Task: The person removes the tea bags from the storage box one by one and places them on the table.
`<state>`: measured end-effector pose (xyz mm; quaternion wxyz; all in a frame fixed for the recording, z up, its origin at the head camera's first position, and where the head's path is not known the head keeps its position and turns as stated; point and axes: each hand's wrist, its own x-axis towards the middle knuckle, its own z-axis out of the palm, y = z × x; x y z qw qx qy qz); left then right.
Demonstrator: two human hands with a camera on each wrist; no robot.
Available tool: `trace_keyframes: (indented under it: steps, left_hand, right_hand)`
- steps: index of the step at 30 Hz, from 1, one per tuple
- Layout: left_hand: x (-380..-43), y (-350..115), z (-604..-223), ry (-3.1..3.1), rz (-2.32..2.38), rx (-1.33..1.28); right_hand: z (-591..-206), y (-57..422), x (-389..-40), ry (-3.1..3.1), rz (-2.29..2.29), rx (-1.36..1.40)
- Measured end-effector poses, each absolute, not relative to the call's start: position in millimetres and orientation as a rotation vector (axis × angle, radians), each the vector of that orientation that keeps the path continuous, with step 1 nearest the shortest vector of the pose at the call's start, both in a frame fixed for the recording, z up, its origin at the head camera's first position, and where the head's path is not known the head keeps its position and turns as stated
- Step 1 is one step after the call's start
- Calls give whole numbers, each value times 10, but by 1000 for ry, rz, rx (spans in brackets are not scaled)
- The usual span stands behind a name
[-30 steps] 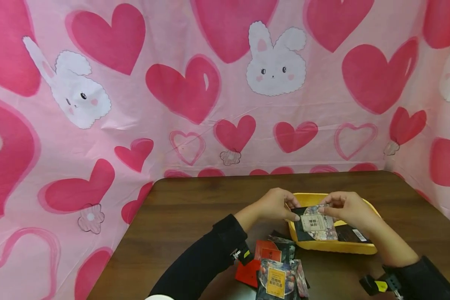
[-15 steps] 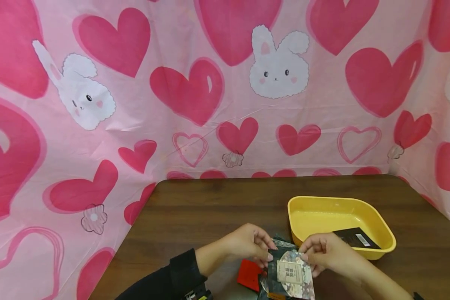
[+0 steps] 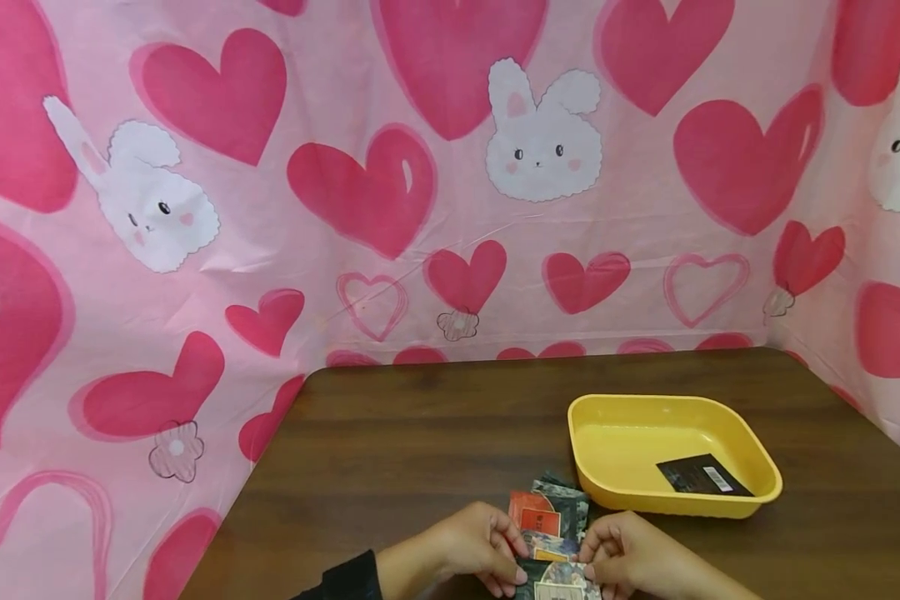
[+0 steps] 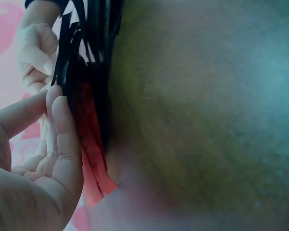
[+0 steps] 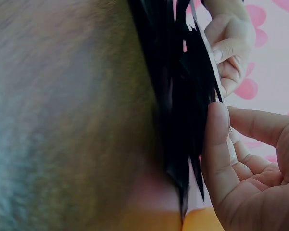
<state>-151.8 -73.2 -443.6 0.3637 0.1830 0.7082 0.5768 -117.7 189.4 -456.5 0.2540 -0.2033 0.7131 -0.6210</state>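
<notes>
A flat printed packet (image 3: pixel 558 590) with a dark green side, a floral side and a cream label is held low at the near edge of the head view. My left hand (image 3: pixel 483 550) pinches its left edge between thumb and fingers, and my right hand (image 3: pixel 621 554) pinches the right edge. Below it lies a loose pile of similar packets; a red-and-dark packet (image 3: pixel 537 510) and a blue floral packet (image 3: pixel 543 542) show past its top edge. Both wrist views see the packets edge-on, with a red packet (image 4: pixel 92 149) and dark packets (image 5: pixel 182 106) overlapping.
A yellow plastic tray (image 3: pixel 667 505) stands on the brown wooden table (image 3: pixel 435 450) to the right of the pile. In its right part lies a black packet (image 3: pixel 697 475) with a white barcode. Pink heart-and-rabbit cloth (image 3: pixel 390 208) hangs behind the table.
Both hands have carried the green floral packet from over the tray, down and left, onto the pile near the table's front. The black packet stays in the tray.
</notes>
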Motion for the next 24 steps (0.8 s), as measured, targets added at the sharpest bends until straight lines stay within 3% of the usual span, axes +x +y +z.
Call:
trace_keyframes:
  steps: [10, 18, 24]
  left_hand:
    - [-1518, -734, -4476, 1858, 1488, 456]
    - [-1690, -706, -4340, 2368, 1313, 626]
    - [-1928, -289, -3969, 2710, 1078, 831]
  right_hand:
    - [-4588, 1889, -1168, 1970, -1694, -545]
    - [-4119, 2240, -1194, 2493, -1482, -710]
    - [-3771, 2862, -1516, 3000, -938, -388]
